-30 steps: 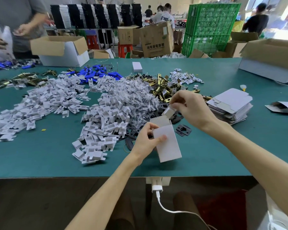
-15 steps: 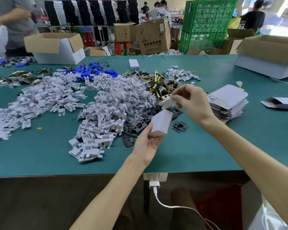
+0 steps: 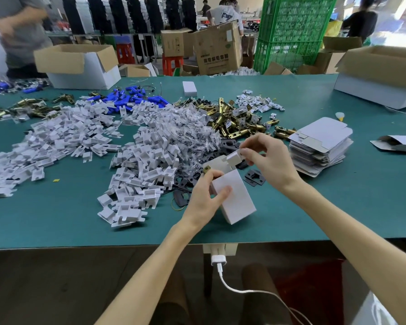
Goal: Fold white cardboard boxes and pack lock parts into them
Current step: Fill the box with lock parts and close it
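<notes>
A small white cardboard box (image 3: 236,198) is tilted just above the green table (image 3: 56,219), near its front edge. My left hand (image 3: 205,199) grips the box from the left, thumb across its front face. At the box's open top end my right hand (image 3: 268,160) pinches a white flap (image 3: 232,158). A bit of brass (image 3: 206,170) shows at the open end beside my left fingers. Piles of white plastic parts (image 3: 138,172), clear bagged parts (image 3: 188,127), brass latches (image 3: 234,120) and black plates (image 3: 254,178) lie behind the box.
A stack of flat white box blanks (image 3: 321,144) lies right of my hands. Open cartons stand at the back left (image 3: 80,66) and far right (image 3: 382,76). Blue parts (image 3: 131,99) and one finished white box (image 3: 189,88) lie farther back. A person stands at the far left.
The box has tipped from end-on back to showing its broad face, and sits lower. My right hand stays at the top flap. The camera view has shifted a little.
</notes>
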Available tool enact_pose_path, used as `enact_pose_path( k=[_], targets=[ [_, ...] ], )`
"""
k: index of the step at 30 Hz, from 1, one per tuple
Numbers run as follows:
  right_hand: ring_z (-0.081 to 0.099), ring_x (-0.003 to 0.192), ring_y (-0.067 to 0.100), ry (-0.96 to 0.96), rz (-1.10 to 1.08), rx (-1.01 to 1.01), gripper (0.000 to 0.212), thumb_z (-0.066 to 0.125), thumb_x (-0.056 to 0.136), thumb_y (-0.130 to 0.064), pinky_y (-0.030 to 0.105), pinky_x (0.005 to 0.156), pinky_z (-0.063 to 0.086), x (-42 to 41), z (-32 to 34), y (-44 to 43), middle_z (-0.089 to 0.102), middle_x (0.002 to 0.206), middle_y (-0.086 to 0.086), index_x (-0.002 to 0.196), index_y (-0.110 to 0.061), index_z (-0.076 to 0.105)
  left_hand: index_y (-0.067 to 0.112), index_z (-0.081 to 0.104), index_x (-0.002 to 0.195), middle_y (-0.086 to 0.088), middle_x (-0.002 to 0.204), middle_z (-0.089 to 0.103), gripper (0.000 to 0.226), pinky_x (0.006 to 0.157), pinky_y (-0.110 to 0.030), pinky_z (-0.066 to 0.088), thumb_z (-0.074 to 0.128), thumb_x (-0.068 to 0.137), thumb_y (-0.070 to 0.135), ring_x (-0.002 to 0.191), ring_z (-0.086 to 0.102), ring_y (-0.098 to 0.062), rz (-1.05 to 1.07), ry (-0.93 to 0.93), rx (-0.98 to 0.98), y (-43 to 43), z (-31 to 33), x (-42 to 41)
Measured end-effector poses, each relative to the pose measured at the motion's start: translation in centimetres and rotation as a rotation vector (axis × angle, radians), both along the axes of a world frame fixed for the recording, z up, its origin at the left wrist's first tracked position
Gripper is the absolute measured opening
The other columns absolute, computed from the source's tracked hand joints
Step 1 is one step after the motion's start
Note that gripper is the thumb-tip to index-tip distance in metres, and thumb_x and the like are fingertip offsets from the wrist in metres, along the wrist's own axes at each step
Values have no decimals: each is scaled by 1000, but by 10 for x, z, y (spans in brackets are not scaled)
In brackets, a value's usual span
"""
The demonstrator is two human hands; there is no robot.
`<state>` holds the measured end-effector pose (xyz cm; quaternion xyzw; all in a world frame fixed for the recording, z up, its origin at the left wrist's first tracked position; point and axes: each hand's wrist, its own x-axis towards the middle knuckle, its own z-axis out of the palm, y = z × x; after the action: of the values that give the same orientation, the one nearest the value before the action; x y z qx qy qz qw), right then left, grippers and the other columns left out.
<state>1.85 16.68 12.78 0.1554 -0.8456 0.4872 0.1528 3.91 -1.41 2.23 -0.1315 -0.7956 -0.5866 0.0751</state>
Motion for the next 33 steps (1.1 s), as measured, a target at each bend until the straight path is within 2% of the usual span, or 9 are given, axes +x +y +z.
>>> enact_pose_path(
  k=[4, 7, 10, 18, 21, 24, 27, 30, 33],
  targets=[
    [64, 81, 4, 121, 7, 121, 13, 68, 93, 1, 13, 74, 49, 1, 1, -3, 69, 92, -2, 95, -12, 68, 27, 57, 119, 4, 113, 54, 25, 85, -16, 49, 71, 99, 26, 96, 57, -5, -33, 96, -119, -6, 6, -3],
    [60, 89, 16, 201, 59, 351, 12, 65, 94, 3, 27, 81, 51, -1, 3, -3, 64, 95, -1, 95, -8, 69, 24, 58, 125, 10, 111, 48, 29, 90, -33, 57, 70, 99, 30, 92, 56, -10, -78, 129, -182, -4, 5, 0],
    [53, 99, 19, 127, 106, 581, 11, 63, 96, -3, 40, 86, 48, -3, 4, -4, 61, 98, -1, 94, -12, 69, 26, 57, 126, 13, 108, 43, 29, 87, -42, 56, 69, 100, 31, 81, 51, -11, -90, 201, -219, -1, 4, 2],
    [50, 102, 24, 123, 119, 710, 9, 64, 97, -10, 38, 90, 43, 8, 4, -5, 62, 104, 5, 100, -10, 73, 35, 54, 125, 7, 112, 49, 30, 82, -48, 59, 69, 100, 31, 87, 57, -17, -59, 238, -163, -3, 2, 4],
    [50, 103, 24, 130, 123, 742, 12, 63, 99, -13, 36, 87, 44, 11, 4, -6, 59, 105, 5, 103, -12, 74, 46, 47, 134, 4, 117, 56, 47, 81, -48, 57, 71, 99, 27, 82, 59, -19, -44, 256, -130, -1, 0, 6],
    [51, 105, 25, 141, 126, 769, 14, 62, 100, -15, 38, 89, 44, 14, 5, -6, 58, 106, 6, 106, -12, 75, 51, 28, 148, -16, 112, 59, 76, 81, -52, 59, 77, 95, 26, 87, 65, -34, -17, 154, -10, 1, -2, 8],
    [51, 105, 26, 121, 143, 798, 18, 60, 102, -17, 38, 90, 45, 15, 6, -3, 56, 107, 5, 108, -15, 77, 54, 16, 156, -13, 112, 59, 97, 86, -37, 60, 82, 90, 24, 90, 68, -27, 12, 106, 57, 3, -6, 9],
    [52, 105, 25, 108, 146, 785, 21, 57, 104, -17, 39, 89, 46, 16, 5, 0, 57, 106, 3, 109, -17, 77, 33, 39, 149, -4, 116, 67, 76, 92, -37, 59, 84, 88, 26, 104, 70, -20, 37, -5, 128, 3, -9, 10],
    [55, 105, 21, 113, 90, 704, 20, 57, 103, -15, 41, 86, 50, 15, 5, 1, 60, 107, 0, 110, -16, 76, 21, 61, 121, -3, 116, 73, 41, 92, -41, 59, 85, 88, 19, 107, 71, -19, -25, -144, 155, 6, -14, 11]
  ],
)
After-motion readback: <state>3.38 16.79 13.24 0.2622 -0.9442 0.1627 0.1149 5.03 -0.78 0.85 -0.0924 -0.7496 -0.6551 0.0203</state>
